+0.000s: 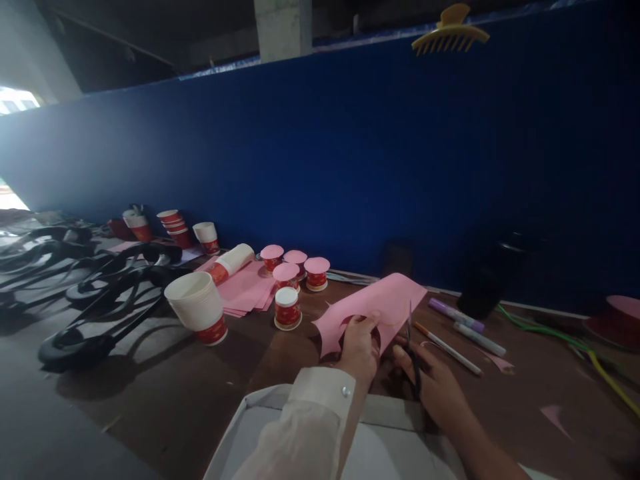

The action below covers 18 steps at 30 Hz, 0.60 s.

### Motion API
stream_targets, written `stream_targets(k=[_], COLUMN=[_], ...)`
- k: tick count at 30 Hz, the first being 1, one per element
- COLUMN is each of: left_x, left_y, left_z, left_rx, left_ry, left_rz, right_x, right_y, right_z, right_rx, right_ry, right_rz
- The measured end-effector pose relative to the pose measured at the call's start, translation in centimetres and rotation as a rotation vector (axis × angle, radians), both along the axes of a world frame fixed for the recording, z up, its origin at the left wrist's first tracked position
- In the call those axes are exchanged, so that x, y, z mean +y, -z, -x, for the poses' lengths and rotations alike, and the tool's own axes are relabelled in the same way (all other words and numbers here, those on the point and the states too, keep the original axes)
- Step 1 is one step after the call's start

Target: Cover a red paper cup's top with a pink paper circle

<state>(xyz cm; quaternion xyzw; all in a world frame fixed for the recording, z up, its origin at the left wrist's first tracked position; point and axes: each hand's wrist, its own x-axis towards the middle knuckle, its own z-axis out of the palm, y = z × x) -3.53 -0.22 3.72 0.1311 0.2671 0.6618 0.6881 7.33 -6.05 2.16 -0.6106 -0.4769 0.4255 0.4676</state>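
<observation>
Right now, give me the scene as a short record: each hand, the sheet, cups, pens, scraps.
Left hand: holding pink sheet
Right hand: holding scissors, blades up by the sheet's right end
Sheet edge: curved cut-outs on the near side
Pink-topped cups: four grouped, left of the sheet
Pens: three, right of the scissors
Pink scraps: on table, right

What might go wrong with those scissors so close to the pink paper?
The scissors might nip the left hand, since it holds the pink paper nearby. A cut could come out crooked, because the paper is bent. The right hand might knock the pen lying beside it.
</observation>
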Motion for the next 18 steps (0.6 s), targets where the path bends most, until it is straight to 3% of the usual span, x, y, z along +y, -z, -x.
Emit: stream_targets(k=[5,12,18], left_x=[-0.2,-0.3,-0.3], left_y=[0.2,0.1,0.2], left_z=[-0.1,-0.2,-0.4], left_rx=[0.005,0.006,0.019], left_ry=[0.019,0.036,0.043], left_rz=[-0.021,-0.05,-0.061], right_x=[-0.2,0.1,0.4], right_y=[-0.3,-0.5,0.0], right_z=[0.2,-0.4,-1.0], right_rx=[0.047,-0.134,-0.131], right_ry=[-0.023,-0.021,-0.057], right_rz=[0.031,0.009,0.019])
